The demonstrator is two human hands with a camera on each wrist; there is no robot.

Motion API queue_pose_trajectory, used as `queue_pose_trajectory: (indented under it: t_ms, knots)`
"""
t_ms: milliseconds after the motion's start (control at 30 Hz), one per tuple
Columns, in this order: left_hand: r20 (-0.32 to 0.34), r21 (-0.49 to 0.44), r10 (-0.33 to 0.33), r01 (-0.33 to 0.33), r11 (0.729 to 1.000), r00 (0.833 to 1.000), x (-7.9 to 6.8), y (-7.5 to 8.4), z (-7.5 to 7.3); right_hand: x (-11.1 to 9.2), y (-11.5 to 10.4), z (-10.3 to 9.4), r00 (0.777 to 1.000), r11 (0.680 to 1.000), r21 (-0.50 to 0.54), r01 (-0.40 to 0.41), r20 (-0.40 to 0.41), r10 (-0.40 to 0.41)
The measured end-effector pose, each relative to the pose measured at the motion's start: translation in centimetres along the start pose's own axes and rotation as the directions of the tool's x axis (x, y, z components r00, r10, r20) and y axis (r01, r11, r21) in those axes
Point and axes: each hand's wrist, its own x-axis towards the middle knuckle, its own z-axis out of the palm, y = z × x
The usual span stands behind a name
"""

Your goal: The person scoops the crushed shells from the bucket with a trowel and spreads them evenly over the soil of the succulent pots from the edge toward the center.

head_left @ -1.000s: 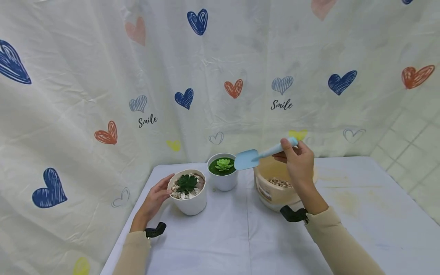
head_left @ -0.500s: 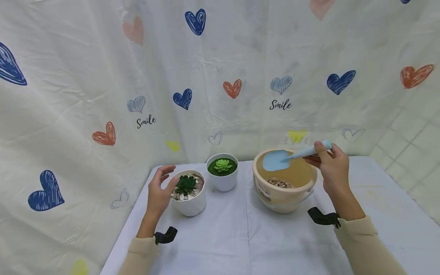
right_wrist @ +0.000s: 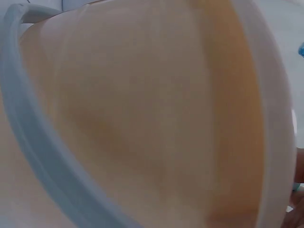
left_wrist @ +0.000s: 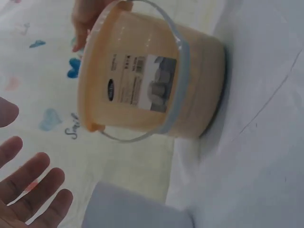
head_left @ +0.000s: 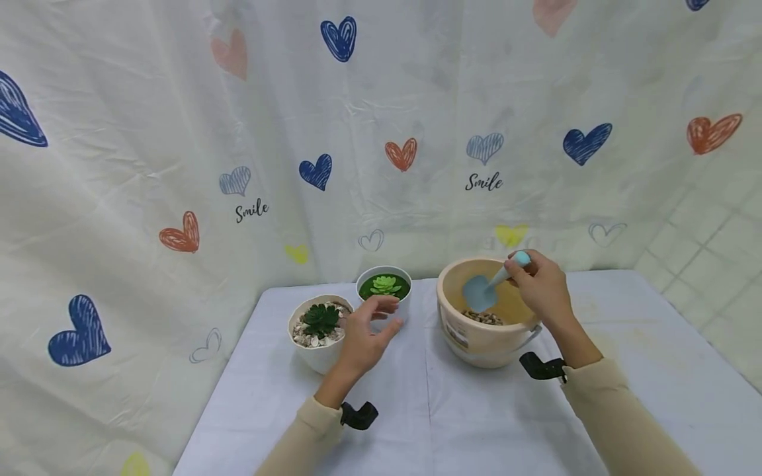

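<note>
In the head view my right hand (head_left: 543,287) pinches the handle of a light blue toy shovel (head_left: 481,294). The shovel's blade points down inside a peach-coloured bucket (head_left: 455,324), just above the pebbles (head_left: 483,317) at its bottom. My left hand (head_left: 366,334) holds nothing, its fingers apart. It hovers in front of the two plant pots and partly covers both. On the left stands a white pot (head_left: 321,357) with a dark green succulent (head_left: 321,319) amid pale stones. Behind the fingers is another white pot (head_left: 381,270) with a light green succulent (head_left: 385,285).
A white cloth covers the table (head_left: 470,423). Behind it hangs a white curtain (head_left: 417,86) printed with hearts. The bucket's pale handle (left_wrist: 178,90) hangs down its side, and a label (left_wrist: 140,80) is stuck on its wall.
My left hand has left the white pot's side and moved right, toward the middle. My right hand has swung the shovel from beside the light green succulent to the bucket and lowered its blade inside.
</note>
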Motion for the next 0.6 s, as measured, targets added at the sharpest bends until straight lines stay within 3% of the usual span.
queue_pose_trajectory:
  t_ms: [100,200,400,600]
  knots:
    - [0.082,-0.069,-0.103,0.108,0.992,0.991,0.6,-0.4,2.4,0.1,-0.1,0.7,1.000,0.995,-0.098,0.027,0.014,-0.026]
    - [0.121,-0.100,-0.170,0.183,0.978,0.978,1.0,-0.9,4.3,0.3,-0.1,1.3,0.998,0.987,-0.157,0.042,0.050,-0.034]
    - [0.108,-0.140,-0.213,0.227,0.964,0.971,1.9,-1.7,7.1,0.4,0.3,1.9,0.992,0.982,-0.181,0.047,0.127,-0.024]
    - [0.130,-0.175,-0.257,0.277,0.945,0.958,2.6,-1.3,8.9,0.5,0.6,1.8,0.980,0.984,-0.165,0.071,0.195,-0.038]
